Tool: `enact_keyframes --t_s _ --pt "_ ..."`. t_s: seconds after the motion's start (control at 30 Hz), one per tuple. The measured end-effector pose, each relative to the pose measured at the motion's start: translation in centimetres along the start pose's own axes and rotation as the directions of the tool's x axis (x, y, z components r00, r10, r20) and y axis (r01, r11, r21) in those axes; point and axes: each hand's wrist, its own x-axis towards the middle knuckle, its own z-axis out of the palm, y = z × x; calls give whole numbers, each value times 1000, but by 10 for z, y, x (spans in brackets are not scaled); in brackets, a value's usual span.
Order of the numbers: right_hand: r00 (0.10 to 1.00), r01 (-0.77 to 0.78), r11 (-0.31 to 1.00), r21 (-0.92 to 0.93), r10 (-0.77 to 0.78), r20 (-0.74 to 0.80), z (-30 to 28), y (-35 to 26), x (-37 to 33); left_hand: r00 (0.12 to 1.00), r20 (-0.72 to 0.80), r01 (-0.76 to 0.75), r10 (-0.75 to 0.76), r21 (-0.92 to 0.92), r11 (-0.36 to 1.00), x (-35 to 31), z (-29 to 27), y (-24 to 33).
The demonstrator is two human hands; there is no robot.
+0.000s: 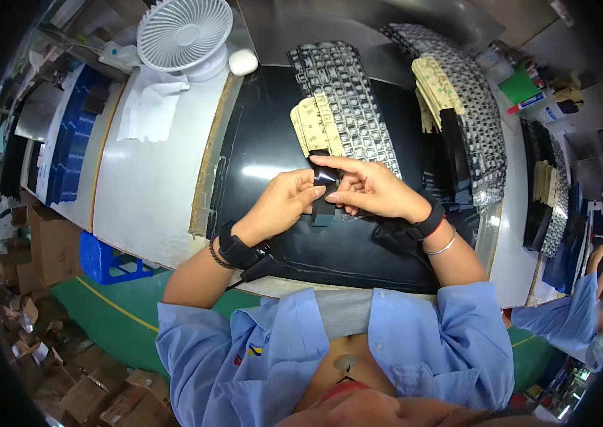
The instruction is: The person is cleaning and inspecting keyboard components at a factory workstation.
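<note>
On a black work mat (259,128) lies a sheet with a black-and-white keyboard-like grid (350,92), with pale yellow tabs (312,127) along its left side. A glossy black flap (326,176) is at the near end of these tabs. My left hand (284,202) pinches the flap's left edge between thumb and fingers. From the other side, my right hand (373,188) has its fingers bent round the flap, its index finger reaching across the top. A dark grey-green piece (323,215) shows just below my fingertips. My hands partly hide the flap.
A fanned stack of similar patterned sheets (469,121) lies to the right, with another stack (545,192) beyond. At the far left stand a white fan (186,34) and a white cloth (150,107). Below are a blue stool (106,260) and cardboard boxes (59,242). Another person's sleeve (565,313) shows at right.
</note>
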Motion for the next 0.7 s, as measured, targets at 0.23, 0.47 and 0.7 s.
enact_keyframes --t_s 0.23,0.47,0.7 --pt "990 125 979 -161 -133 -38 0 14 1 995 -104 -14 3 -103 995 2 10 15" --pt "996 86 992 -90 -88 -20 -2 10 -1 999 -29 26 -29 -87 996 -4 10 29" --pt "999 43 999 -8 -43 27 -10 10 -5 1000 22 13 -10 -147 989 -4 7 26"
